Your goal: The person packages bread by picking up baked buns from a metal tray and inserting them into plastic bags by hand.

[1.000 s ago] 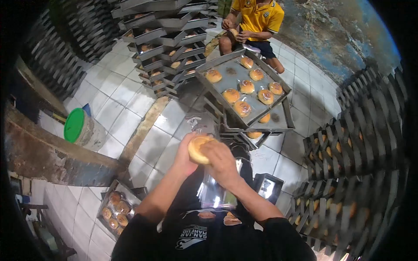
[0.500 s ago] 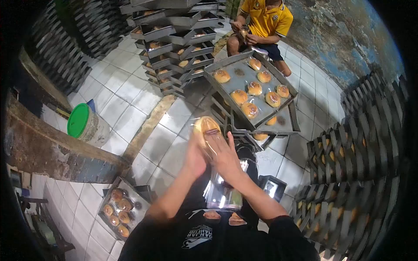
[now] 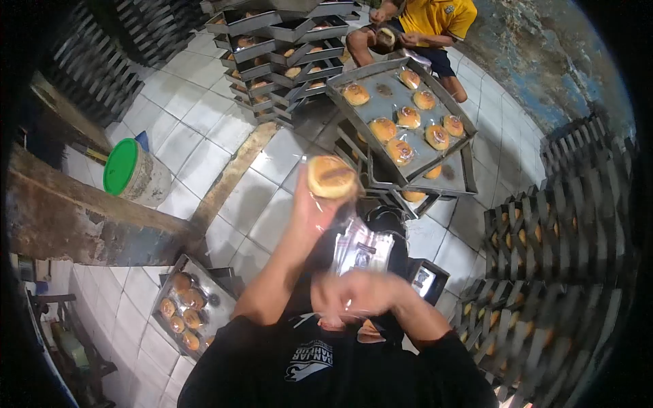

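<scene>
My left hand [image 3: 311, 212] holds up a round golden bun [image 3: 331, 177] with a dark brown stripe on its top. Clear plastic film surrounds the bun and trails down to the right. Close to my chest, my right hand [image 3: 360, 294] is smeared by motion, so its fingers cannot be made out. Just beyond it, a stack of clear plastic bags [image 3: 362, 246] lies on my lap.
Ahead, a tray of buns [image 3: 377, 146] rests on other trays. Stacked trays [image 3: 272, 64] stand behind it, and more line the right side. A smaller bun tray [image 3: 219, 333] and a green-lidded bucket [image 3: 153, 180] are left. A person in yellow [image 3: 435, 20] sits opposite.
My right hand has left the bun and drawn back toward my chest. The bun remains in my left hand, now tilted differently, and the view has shifted slightly.
</scene>
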Motion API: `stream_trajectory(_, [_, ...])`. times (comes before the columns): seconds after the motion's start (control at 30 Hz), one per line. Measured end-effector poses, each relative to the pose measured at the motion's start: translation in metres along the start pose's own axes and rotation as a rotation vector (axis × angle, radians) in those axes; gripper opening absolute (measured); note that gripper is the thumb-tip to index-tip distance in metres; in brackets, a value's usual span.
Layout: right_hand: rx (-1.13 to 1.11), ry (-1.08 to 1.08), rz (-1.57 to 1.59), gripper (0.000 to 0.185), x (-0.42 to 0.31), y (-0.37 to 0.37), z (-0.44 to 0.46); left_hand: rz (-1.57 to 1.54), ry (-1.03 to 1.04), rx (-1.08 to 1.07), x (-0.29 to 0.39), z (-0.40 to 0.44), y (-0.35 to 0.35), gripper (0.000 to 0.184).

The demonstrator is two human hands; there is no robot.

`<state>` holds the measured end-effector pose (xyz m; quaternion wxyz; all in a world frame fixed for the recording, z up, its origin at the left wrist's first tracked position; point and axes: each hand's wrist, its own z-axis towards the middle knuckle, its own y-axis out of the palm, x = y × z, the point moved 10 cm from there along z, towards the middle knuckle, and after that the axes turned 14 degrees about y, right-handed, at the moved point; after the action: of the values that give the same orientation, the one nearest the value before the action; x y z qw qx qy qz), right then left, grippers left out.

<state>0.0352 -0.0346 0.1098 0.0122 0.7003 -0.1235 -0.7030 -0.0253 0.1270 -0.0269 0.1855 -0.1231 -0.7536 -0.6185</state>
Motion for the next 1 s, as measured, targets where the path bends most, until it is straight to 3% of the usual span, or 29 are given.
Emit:
stream_trajectory(0.1, [0.253,-0.024,-0.026,0.011,-0.006,-0.023,-0.019,-0.106,0.076,0.192,0.030,-0.001,-0.021,0.073])
stream_trajectory(0.13, [0.792,0.270,0.123,0.011,0.028,-0.078,-0.039,-0.092,0.076,0.168,0.024,-0.004,-0.023,0.073])
stream_trajectory(0.17, [0.996,0.027,-0.446,0.011,0.003,-0.104,-0.047,-0.075,0.076,0.143,0.015,-0.008,-0.028,0.073])
stream_trajectory(0.2, [0.984,-0.009,-0.579,0.012,0.009,-0.105,-0.037,-0.060,0.082,0.114,0.008,-0.010,-0.027,0.072])
stream_trajectory(0.23, [0.970,-0.046,-0.710,0.014,0.014,-0.100,-0.021,-0.006,0.011,0.259,-0.004,-0.024,-0.016,0.070])
stream_trajectory(0.27, [0.961,-0.071,-0.828,0.016,0.013,-0.090,-0.013,0.044,0.013,0.256,-0.006,-0.026,-0.020,0.069])
stream_trajectory(0.3, [0.840,0.055,-0.528,0.026,0.029,-0.096,-0.012,0.089,0.014,0.249,-0.008,-0.026,-0.024,0.069])
stream_trajectory(0.33, [0.651,0.029,-0.224,0.028,0.026,-0.085,-0.016,0.130,0.035,0.228,-0.006,-0.015,-0.027,0.068])
stream_trajectory(0.4, [0.234,-0.008,0.381,0.033,0.003,-0.037,-0.035,0.653,0.345,-0.145,0.042,-0.007,-0.026,0.064])
stream_trajectory(0.43, [0.167,-0.015,0.469,0.038,0.000,-0.033,-0.040,0.304,0.190,0.019,0.041,-0.002,-0.051,0.064])
stream_trajectory(0.47, [0.479,0.076,0.137,0.031,0.023,-0.068,-0.047,-0.045,0.031,0.171,0.028,-0.003,-0.064,0.063])
stream_trajectory(0.5, [0.923,0.039,-0.415,0.029,0.007,-0.100,-0.056,0.041,-0.003,0.205,0.032,-0.030,-0.033,0.059])
stream_trajectory(0.57, [1.260,-0.025,-1.051,0.044,-0.020,-0.097,-0.065,-0.059,-0.255,0.051,0.001,-0.075,0.003,0.057])
stream_trajectory(0.6, [1.220,-0.188,-1.050,0.039,-0.028,-0.083,-0.062,-0.116,-0.360,-0.031,-0.012,-0.084,0.016,0.057])
stream_trajectory(0.67, [1.187,-0.146,-1.072,0.029,-0.032,-0.082,-0.056,0.269,-0.137,-0.032,0.004,-0.072,-0.008,0.054])
stream_trajectory(0.73, [1.323,0.058,-0.681,0.018,0.000,-0.136,-0.068,0.640,0.095,-0.030,0.030,-0.044,-0.022,0.053])
stream_trajectory(0.77, [1.384,0.165,-0.527,0.020,0.023,-0.159,-0.078,0.597,0.008,-0.081,0.021,-0.044,-0.015,0.048])
stream_trajectory(0.87, [1.442,0.163,-0.617,0.021,0.029,-0.177,-0.084,0.912,0.093,-0.018,0.033,-0.039,-0.005,0.041])
stream_trajectory(0.9, [1.407,0.033,-0.733,0.020,0.014,-0.169,-0.077,1.187,0.589,-0.240,0.059,-0.034,0.026,0.034])
stream_trajectory(1.0, [1.245,0.148,-0.847,0.021,-0.008,-0.149,-0.055,1.208,0.699,-0.300,0.061,-0.036,0.039,0.032])
